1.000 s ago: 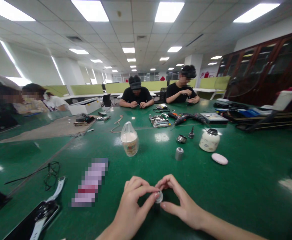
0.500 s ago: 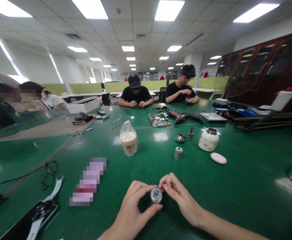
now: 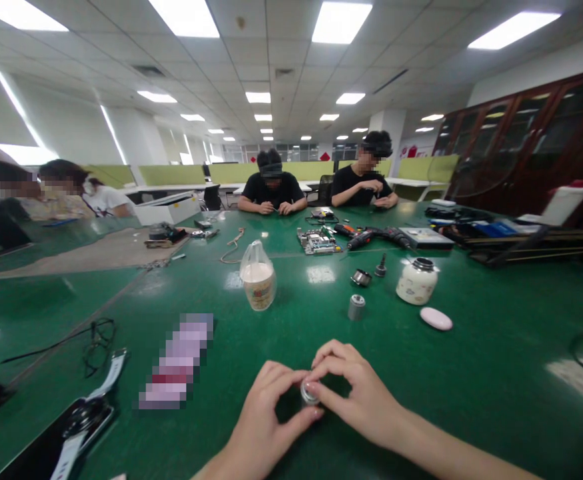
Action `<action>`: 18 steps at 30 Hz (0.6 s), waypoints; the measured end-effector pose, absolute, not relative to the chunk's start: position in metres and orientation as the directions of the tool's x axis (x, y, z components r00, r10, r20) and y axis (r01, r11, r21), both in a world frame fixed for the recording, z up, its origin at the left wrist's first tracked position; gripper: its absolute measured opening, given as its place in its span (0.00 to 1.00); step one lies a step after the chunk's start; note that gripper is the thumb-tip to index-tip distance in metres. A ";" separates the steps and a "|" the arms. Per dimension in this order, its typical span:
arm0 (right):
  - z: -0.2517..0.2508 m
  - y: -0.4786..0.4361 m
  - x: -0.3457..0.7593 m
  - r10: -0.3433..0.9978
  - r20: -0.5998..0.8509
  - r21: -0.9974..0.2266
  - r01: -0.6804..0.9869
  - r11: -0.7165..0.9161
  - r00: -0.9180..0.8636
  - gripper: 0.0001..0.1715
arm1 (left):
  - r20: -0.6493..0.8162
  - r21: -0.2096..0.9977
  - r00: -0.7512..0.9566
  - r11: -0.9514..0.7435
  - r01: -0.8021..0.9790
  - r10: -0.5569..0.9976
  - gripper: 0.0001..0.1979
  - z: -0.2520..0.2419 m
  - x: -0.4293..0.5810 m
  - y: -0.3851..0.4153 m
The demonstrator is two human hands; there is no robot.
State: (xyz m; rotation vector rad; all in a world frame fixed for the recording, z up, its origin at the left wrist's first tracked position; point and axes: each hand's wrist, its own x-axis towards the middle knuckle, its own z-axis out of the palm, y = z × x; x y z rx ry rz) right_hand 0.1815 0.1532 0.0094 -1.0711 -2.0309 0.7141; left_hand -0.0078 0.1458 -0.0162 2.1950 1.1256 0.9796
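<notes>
My left hand (image 3: 270, 407) is curled around a small silver electric motor (image 3: 308, 399), thumb on the near side and index finger on the far side. From the right, my right hand (image 3: 354, 387) reaches over its top, with thumb and fingertips pressed together there. Those fingertips cover most of the motor's top face, and whether they pinch a tiny part cannot be made out. Farther off on the green table (image 3: 281, 340) stands a similar grey metal cylinder (image 3: 356, 307). Behind it lie a metal ring-shaped housing (image 3: 360, 278) and a dark part with a shaft (image 3: 380, 268).
A bagged cup (image 3: 260, 287), a cream jar (image 3: 416, 283) and a pink oval lid (image 3: 436, 319) stand beyond my hands. A circuit board (image 3: 319, 241) and power drills (image 3: 364, 237) lie farther back. At left are a blurred phone-like item (image 3: 176, 363) and a watch (image 3: 84, 417). People sit opposite.
My right hand has moved from the motor's right edge onto its top, with the thumb now over the top face. My left hand keeps its hold.
</notes>
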 end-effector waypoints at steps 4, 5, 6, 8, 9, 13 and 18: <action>0.008 0.162 0.184 0.889 0.357 -0.792 0.412 0.451 -0.287 0.13 | 0.376 0.671 0.407 -0.548 0.500 0.832 0.15 -0.016 -0.008 0.146; 0.007 0.167 0.187 0.899 0.360 -0.802 0.410 0.435 -0.249 0.14 | 0.374 0.666 0.414 -0.551 0.503 0.830 0.14 -0.017 -0.008 0.147; 0.004 0.173 0.192 0.908 0.361 -0.801 0.427 0.419 -0.215 0.14 | 0.373 0.661 0.421 -0.555 0.505 0.827 0.14 -0.017 -0.008 0.147; -0.003 0.186 0.203 0.917 0.357 -0.756 0.522 0.394 -0.176 0.12 | 0.378 0.651 0.433 -0.567 0.505 0.819 0.15 -0.017 -0.008 0.149; -0.008 0.191 0.209 0.921 0.344 -0.716 0.584 0.384 -0.183 0.09 | 0.381 0.648 0.433 -0.570 0.505 0.817 0.15 -0.017 -0.008 0.149; -0.027 0.202 0.225 0.925 0.308 -0.613 0.697 0.371 -0.222 0.08 | 0.385 0.659 0.417 -0.561 0.500 0.823 0.14 -0.017 -0.007 0.148; -0.029 0.200 0.225 0.911 0.321 -0.593 0.695 0.407 -0.259 0.09 | 0.385 0.671 0.402 -0.551 0.497 0.831 0.13 -0.014 -0.005 0.146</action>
